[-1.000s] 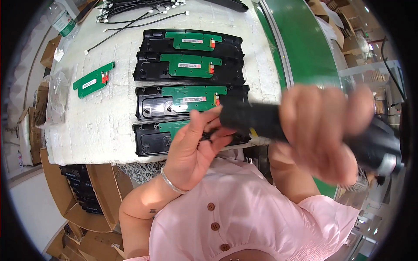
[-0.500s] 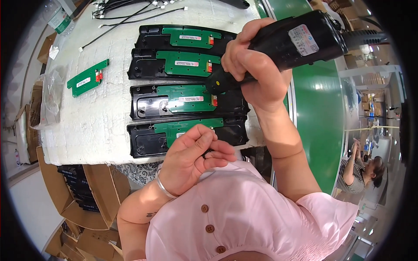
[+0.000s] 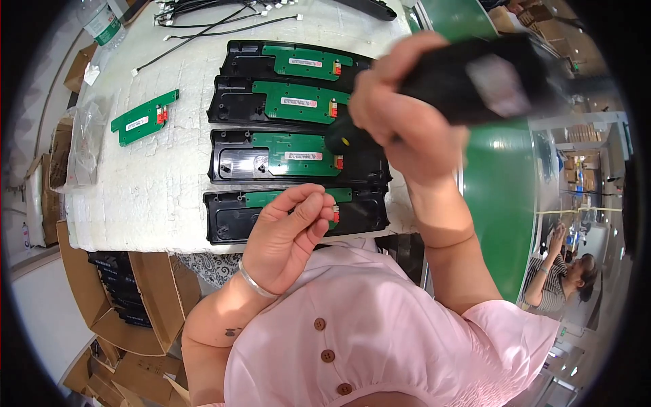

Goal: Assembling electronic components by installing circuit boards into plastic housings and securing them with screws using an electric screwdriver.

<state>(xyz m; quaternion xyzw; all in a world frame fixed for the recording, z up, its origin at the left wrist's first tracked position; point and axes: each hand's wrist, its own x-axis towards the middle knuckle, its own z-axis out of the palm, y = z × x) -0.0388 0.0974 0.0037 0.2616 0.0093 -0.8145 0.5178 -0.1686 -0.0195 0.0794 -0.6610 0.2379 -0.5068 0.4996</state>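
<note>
My right hand (image 3: 410, 112) is wrapped round a black electric screwdriver (image 3: 475, 78), blurred by motion. The screwdriver's nose lies over the right end of the third black plastic housing (image 3: 230, 157) from the back, beside its green circuit board (image 3: 278, 144). Closer to me, my left hand (image 3: 288, 237) is held palm up with its fingers curled and thumb against the fingertips; whatever they hold is too small to make out. It partly hides the nearest housing (image 3: 227, 220) and its board. Two more housings (image 3: 237, 64) with green boards are lined up behind.
A loose green circuit board (image 3: 139, 122) lies on the white foam surface (image 3: 169, 169) to the left. Black cables (image 3: 210, 17) are heaped at the back, near a plastic bottle (image 3: 102, 27). A cardboard box (image 3: 163, 292) holds black parts below left. Another person (image 3: 563, 275) is at far right.
The screwdriver has shifted slightly right and away from the third board's label. My left hand has moved a little left, and its spread fingers have curled in towards the thumb.
</note>
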